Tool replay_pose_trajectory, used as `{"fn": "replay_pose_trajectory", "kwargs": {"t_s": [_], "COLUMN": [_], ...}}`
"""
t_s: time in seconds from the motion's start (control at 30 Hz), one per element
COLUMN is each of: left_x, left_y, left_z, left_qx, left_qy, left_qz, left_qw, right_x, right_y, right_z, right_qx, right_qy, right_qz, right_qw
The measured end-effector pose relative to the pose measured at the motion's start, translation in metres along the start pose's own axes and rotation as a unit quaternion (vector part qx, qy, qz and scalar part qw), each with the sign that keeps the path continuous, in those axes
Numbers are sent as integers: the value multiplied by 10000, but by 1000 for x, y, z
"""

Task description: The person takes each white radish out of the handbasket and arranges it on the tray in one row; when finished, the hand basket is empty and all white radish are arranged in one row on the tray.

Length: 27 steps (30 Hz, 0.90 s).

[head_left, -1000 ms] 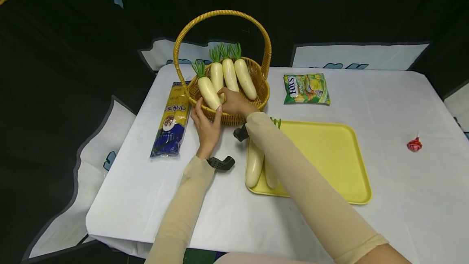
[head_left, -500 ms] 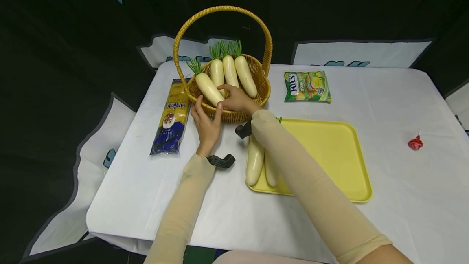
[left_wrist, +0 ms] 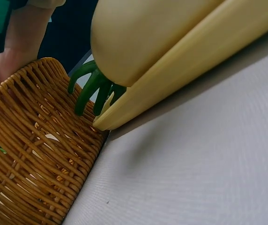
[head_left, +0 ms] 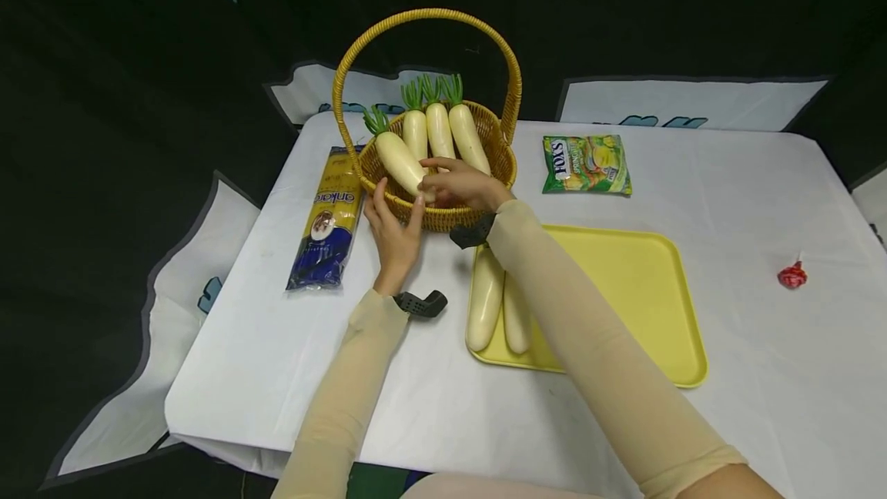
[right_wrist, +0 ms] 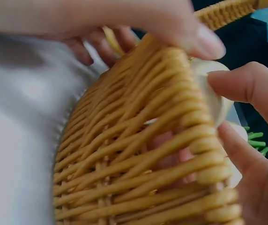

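A wicker basket (head_left: 478, 210) with a tall arched handle holds several white radishes (head_left: 439, 132) with green tops. My left hand (head_left: 396, 246) grips the basket's front left rim, thumb over the edge and fingers along the outer wall, as the right wrist view shows. Inside the basket, my right hand (head_left: 463, 183) pinches the lower end of the leftmost radish (head_left: 400, 162), which lies tilted with its leaves toward the back left. In the right wrist view, the thumb and a finger of my right hand (right_wrist: 260, 117) are on the radish's pale end (right_wrist: 216, 91).
A yellow tray (head_left: 624, 291) right of the basket carries two radishes (head_left: 487, 306), partly under my right forearm. A blue and yellow pasta packet (head_left: 326, 222) lies left of the basket. A green candy bag (head_left: 586, 164) and a red lollipop (head_left: 792, 275) lie to the right.
My right hand has shifted slightly right and now pinches the leftmost radish's lower end. That radish has tilted, its lower end moving right. My left hand stays at the rim.
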<state>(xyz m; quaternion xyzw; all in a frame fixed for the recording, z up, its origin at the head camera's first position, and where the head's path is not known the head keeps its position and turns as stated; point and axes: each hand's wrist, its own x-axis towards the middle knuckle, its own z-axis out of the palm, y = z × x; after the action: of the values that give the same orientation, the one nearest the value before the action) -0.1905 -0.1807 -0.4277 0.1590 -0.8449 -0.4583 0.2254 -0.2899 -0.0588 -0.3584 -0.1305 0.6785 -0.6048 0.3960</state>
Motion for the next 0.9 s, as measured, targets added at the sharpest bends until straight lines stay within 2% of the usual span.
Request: {"fn": "replay_pose_trajectory", "kwargs": {"t_s": [0.2, 0.4, 0.5, 0.7, 0.83, 0.9], "left_x": [1, 0, -1, 1, 2, 2], "left_y": [1, 1, 0, -1, -1, -1], "left_z": [1, 4, 6, 7, 6, 5], "left_qx": [-37, -66, -84, -102, -126, -136], "left_qy": [65, 77, 109, 244, 191, 172], "left_qz": [81, 56, 66, 255, 229, 191], "left_qw": [9999, 9999, 9999, 9993, 9995, 9996], "right_x": [0, -3, -7, -15, -24, -30], "right_y": [-3, -6, -7, -11, -15, -16], "right_z": [-7, -10, -12, -18, -21, -23], "right_qx": [887, 1634, 2085, 3133, 3411, 3411], "right_qy": [29, 103, 181, 213, 99, -10], "right_qz": [23, 320, 484, 558, 491, 404], "right_qw": [9960, 9860, 9766, 9478, 9387, 9391]}}
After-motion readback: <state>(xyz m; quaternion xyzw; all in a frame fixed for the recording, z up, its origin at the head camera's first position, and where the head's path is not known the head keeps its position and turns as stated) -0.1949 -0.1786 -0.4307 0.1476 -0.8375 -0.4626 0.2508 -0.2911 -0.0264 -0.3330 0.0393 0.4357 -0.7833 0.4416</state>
